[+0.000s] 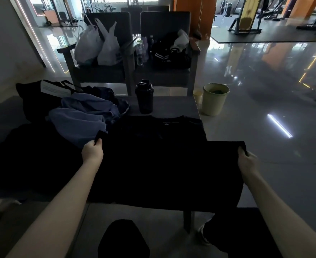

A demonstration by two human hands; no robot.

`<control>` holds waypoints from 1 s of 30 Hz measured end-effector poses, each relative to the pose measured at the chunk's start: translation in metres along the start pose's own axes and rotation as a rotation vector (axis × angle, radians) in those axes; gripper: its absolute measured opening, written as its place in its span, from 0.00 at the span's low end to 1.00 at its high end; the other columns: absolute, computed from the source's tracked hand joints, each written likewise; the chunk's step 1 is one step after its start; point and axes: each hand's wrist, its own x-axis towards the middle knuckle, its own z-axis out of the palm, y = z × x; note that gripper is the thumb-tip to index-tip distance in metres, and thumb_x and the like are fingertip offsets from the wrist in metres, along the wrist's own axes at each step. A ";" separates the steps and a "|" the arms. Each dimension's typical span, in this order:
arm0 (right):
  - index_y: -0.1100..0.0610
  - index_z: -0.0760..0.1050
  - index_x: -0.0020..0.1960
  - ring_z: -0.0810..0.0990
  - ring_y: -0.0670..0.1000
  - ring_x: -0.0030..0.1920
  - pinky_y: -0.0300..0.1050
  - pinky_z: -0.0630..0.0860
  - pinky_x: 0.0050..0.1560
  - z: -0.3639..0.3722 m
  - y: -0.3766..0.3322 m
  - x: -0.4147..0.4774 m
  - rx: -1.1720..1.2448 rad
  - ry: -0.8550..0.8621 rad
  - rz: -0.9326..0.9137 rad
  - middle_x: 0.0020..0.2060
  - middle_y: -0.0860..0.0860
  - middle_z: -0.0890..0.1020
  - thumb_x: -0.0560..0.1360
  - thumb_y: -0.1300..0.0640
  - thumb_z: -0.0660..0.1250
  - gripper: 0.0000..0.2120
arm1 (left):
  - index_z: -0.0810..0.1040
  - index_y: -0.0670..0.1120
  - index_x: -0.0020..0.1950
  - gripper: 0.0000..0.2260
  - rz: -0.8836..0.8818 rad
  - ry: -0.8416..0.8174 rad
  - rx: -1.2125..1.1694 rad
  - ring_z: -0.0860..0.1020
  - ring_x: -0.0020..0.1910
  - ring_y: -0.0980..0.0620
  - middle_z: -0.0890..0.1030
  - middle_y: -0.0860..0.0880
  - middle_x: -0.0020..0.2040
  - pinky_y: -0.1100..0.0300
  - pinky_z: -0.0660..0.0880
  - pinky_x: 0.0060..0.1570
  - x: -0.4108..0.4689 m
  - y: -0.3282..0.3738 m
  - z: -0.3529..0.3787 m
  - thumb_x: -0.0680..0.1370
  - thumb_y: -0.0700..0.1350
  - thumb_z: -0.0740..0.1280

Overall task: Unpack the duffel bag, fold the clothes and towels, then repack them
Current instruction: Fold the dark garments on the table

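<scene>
Head view, black shirt point(162, 155): I read it as lying flat on the table point(172, 105), collar at the far side. Its near hem is lifted, and its right part hangs past the table edge.
Head view, left hand point(93, 149): curled round the near left corner of the shirt, with a tab of cloth standing above the knuckles.
Head view, right hand point(246, 159): pinching the near right corner, out beyond the table edge.
Head view, blue cloth point(82, 116): heaped unfolded just beside the shirt's far left side, overlapping a dark garment point(32, 155) that I cannot make out.
Head view, duffel bag point(32, 97): I take the dark mass at the far left of the table to be it, and it looks slack.
Head view, shaker bottle point(144, 96): upright just beyond the collar.
Step in hand, my judgement: the first fold of the shirt.
How I would do it well: keep both corners level and the hem taut. Draw the overhang back onto the table. Carry the hem toward the collar, stopping short of the bottle. Lay it down without trapping the blue cloth.
Risk: dim light hides creases in black fabric.
</scene>
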 end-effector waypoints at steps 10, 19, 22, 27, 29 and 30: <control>0.66 0.65 0.70 0.68 0.60 0.67 0.52 0.66 0.66 0.033 0.020 -0.003 -0.512 -0.237 -0.074 0.67 0.63 0.70 0.76 0.57 0.66 0.25 | 0.61 0.42 0.74 0.23 0.234 -0.057 0.480 0.65 0.69 0.41 0.62 0.42 0.72 0.46 0.67 0.64 -0.013 -0.004 0.039 0.80 0.47 0.61; 0.47 0.52 0.77 0.42 0.51 0.77 0.53 0.42 0.75 0.075 0.021 -0.049 -0.962 -0.549 -0.476 0.77 0.47 0.48 0.81 0.46 0.54 0.26 | 0.58 0.47 0.76 0.28 0.626 -0.053 0.922 0.54 0.74 0.45 0.54 0.47 0.76 0.49 0.56 0.71 -0.015 0.001 0.071 0.79 0.52 0.63; 0.46 0.48 0.77 0.39 0.50 0.77 0.53 0.38 0.74 0.079 0.021 -0.045 -1.006 -0.544 -0.491 0.77 0.46 0.45 0.81 0.44 0.50 0.26 | 0.51 0.44 0.77 0.36 0.549 -0.006 0.962 0.54 0.74 0.42 0.51 0.42 0.76 0.48 0.55 0.71 0.008 0.015 0.078 0.77 0.55 0.66; 0.46 0.43 0.77 0.37 0.49 0.76 0.51 0.35 0.74 0.089 0.023 -0.039 -1.076 -0.520 -0.538 0.77 0.46 0.42 0.82 0.44 0.45 0.26 | 0.49 0.39 0.76 0.42 0.378 0.003 1.152 0.66 0.68 0.41 0.62 0.38 0.72 0.51 0.66 0.63 0.041 0.026 0.084 0.75 0.59 0.67; 0.47 0.43 0.77 0.36 0.49 0.76 0.51 0.35 0.74 0.094 0.023 -0.037 -1.070 -0.520 -0.548 0.77 0.46 0.41 0.82 0.44 0.45 0.26 | 0.59 0.37 0.73 0.33 0.358 -0.055 1.159 0.74 0.61 0.42 0.71 0.39 0.66 0.52 0.72 0.52 0.052 0.024 0.085 0.77 0.55 0.66; 0.47 0.43 0.77 0.36 0.49 0.76 0.51 0.35 0.74 0.096 0.022 -0.036 -1.069 -0.520 -0.549 0.77 0.46 0.41 0.82 0.45 0.45 0.26 | 0.65 0.38 0.68 0.25 0.384 -0.098 1.143 0.77 0.56 0.43 0.75 0.40 0.61 0.53 0.72 0.44 0.057 0.023 0.084 0.79 0.51 0.65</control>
